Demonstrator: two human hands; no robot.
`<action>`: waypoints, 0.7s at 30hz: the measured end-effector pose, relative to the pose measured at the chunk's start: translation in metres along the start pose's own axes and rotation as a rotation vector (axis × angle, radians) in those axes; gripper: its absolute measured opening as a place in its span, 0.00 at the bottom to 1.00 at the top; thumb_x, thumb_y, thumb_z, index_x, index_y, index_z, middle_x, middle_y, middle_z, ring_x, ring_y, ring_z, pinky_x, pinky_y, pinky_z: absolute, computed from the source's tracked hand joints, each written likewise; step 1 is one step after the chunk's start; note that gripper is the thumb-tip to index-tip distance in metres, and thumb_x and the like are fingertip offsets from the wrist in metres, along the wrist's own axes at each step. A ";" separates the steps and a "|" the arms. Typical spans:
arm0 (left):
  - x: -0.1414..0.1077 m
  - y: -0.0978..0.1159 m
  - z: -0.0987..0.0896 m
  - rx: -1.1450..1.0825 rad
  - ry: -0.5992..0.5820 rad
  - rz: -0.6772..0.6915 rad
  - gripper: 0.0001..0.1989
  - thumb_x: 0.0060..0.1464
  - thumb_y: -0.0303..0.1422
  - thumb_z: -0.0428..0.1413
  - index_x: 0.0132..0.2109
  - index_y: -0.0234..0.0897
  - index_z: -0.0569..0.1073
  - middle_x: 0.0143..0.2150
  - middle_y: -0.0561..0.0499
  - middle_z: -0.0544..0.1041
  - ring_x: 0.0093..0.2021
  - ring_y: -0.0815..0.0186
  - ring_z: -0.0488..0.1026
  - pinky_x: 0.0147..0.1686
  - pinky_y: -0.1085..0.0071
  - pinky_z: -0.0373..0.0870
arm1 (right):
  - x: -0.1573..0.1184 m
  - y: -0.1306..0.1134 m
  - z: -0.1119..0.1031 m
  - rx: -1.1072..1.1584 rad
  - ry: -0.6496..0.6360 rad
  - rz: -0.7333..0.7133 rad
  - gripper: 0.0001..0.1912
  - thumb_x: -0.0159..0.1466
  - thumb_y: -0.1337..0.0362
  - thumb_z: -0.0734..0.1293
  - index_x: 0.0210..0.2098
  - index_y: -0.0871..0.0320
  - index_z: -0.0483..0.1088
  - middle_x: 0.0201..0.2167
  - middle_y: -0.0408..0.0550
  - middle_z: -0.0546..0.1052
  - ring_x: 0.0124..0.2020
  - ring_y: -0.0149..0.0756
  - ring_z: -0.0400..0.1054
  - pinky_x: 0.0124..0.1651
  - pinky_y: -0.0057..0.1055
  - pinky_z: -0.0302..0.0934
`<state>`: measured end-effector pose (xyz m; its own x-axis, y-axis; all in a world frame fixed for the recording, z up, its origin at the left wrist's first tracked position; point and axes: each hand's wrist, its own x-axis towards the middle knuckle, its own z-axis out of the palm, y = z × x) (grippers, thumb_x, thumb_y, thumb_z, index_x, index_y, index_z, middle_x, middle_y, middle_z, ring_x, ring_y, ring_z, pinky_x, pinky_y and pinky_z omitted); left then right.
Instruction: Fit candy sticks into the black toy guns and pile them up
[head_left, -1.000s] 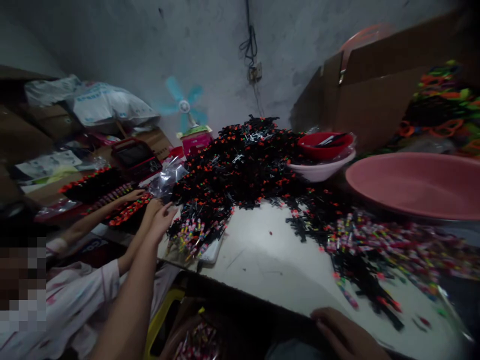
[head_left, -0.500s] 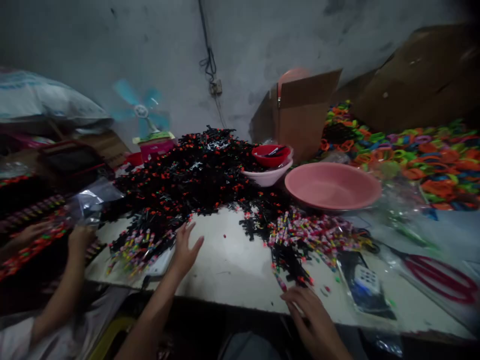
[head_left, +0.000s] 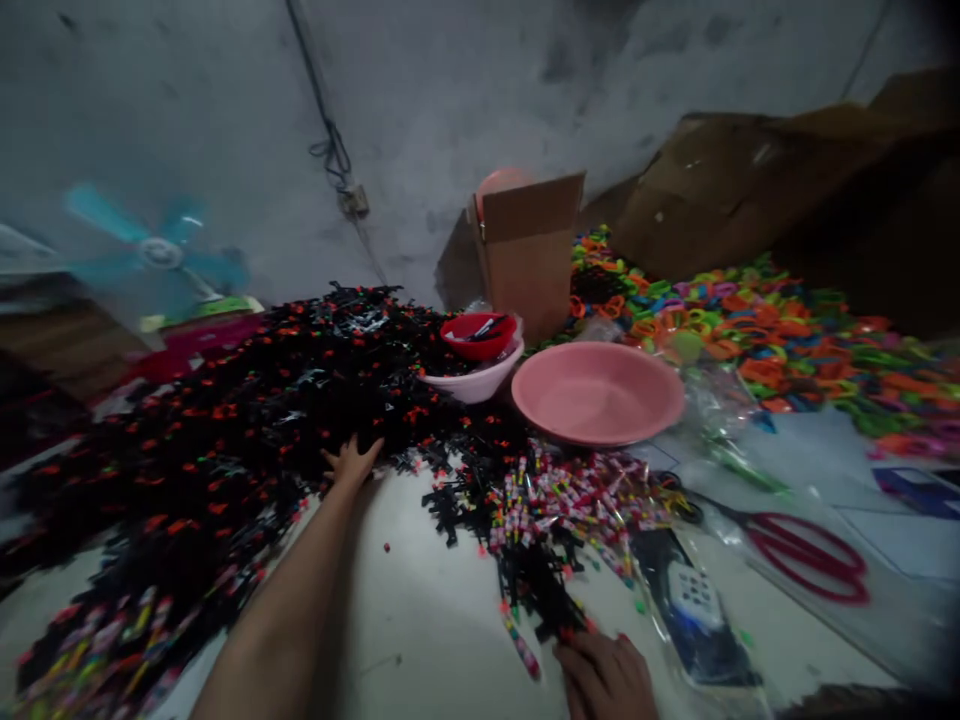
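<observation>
My left hand (head_left: pixel 354 462) reaches to the near edge of a large pile of small black plastic toy guns (head_left: pixel 300 390) with orange-red tips. Its fingers are spread, touching the pile's edge, with nothing held. At the table's front, my right hand (head_left: pixel 609 672) has its fingers bent and close together, at the lower end of a small heap of black toy guns (head_left: pixel 544 585). Whatever its fingertips grip is hidden. One striped, multicoloured tube (head_left: pixel 523 645) lies just left of this hand. More such small tubes (head_left: pixel 570 495) are heaped behind it.
A pink basin (head_left: pixel 600 395) stands behind the tubes, beside a red bowl (head_left: pixel 478 338) stacked in a pale pink one. On the right lie red-handled scissors (head_left: pixel 810 555) and a bagged dark packet (head_left: pixel 694 605). Colourful plastic pieces (head_left: pixel 750 320), a cardboard box (head_left: pixel 529 260) and a fan (head_left: pixel 161 252) stand farther back.
My view has turned right, so the neighbouring person's arms have left the picture. My left hand has stretched forward to the black pile. My right hand has come to the small heap's end.
</observation>
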<state>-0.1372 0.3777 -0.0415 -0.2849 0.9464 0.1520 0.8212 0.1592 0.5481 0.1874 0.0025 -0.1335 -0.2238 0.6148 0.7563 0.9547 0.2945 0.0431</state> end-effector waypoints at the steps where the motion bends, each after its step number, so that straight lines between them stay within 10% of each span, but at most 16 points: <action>1: -0.001 -0.001 0.006 0.000 -0.036 0.041 0.43 0.45 0.55 0.55 0.64 0.39 0.59 0.67 0.34 0.53 0.67 0.32 0.42 0.57 0.31 0.43 | 0.001 -0.003 -0.001 0.017 -0.010 0.036 0.13 0.59 0.70 0.63 0.41 0.50 0.73 0.34 0.41 0.79 0.34 0.35 0.72 0.45 0.37 0.56; 7: -0.043 -0.007 0.018 -0.087 -0.243 0.353 0.42 0.41 0.47 0.61 0.63 0.41 0.61 0.66 0.41 0.58 0.65 0.50 0.55 0.63 0.54 0.52 | 0.003 -0.012 -0.005 0.142 -0.042 0.124 0.13 0.61 0.71 0.61 0.42 0.53 0.72 0.35 0.45 0.78 0.37 0.37 0.71 0.47 0.37 0.55; 12: -0.083 -0.005 -0.007 -0.208 -0.355 0.481 0.37 0.40 0.50 0.62 0.58 0.46 0.67 0.58 0.47 0.71 0.54 0.57 0.71 0.53 0.62 0.68 | 0.000 -0.014 -0.008 0.211 -0.039 0.172 0.12 0.63 0.70 0.61 0.42 0.53 0.72 0.35 0.46 0.78 0.37 0.38 0.70 0.48 0.39 0.54; 17: -0.074 -0.018 -0.040 -0.225 -0.107 0.335 0.33 0.57 0.53 0.40 0.61 0.37 0.63 0.54 0.41 0.73 0.50 0.57 0.74 0.48 0.60 0.70 | 0.002 -0.012 -0.010 0.189 -0.052 0.124 0.11 0.63 0.68 0.61 0.43 0.53 0.72 0.36 0.46 0.77 0.37 0.38 0.69 0.48 0.39 0.53; 21: -0.064 -0.027 -0.026 -0.072 0.034 0.185 0.30 0.53 0.52 0.48 0.55 0.34 0.71 0.60 0.36 0.67 0.63 0.44 0.58 0.61 0.46 0.51 | 0.011 -0.016 -0.015 0.200 -0.027 0.189 0.11 0.63 0.69 0.60 0.42 0.54 0.71 0.35 0.47 0.76 0.37 0.38 0.68 0.48 0.39 0.53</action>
<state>-0.1538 0.3052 -0.0451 -0.1501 0.9475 0.2825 0.8236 -0.0382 0.5658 0.1728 -0.0063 -0.1167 -0.0532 0.6909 0.7210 0.9230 0.3095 -0.2285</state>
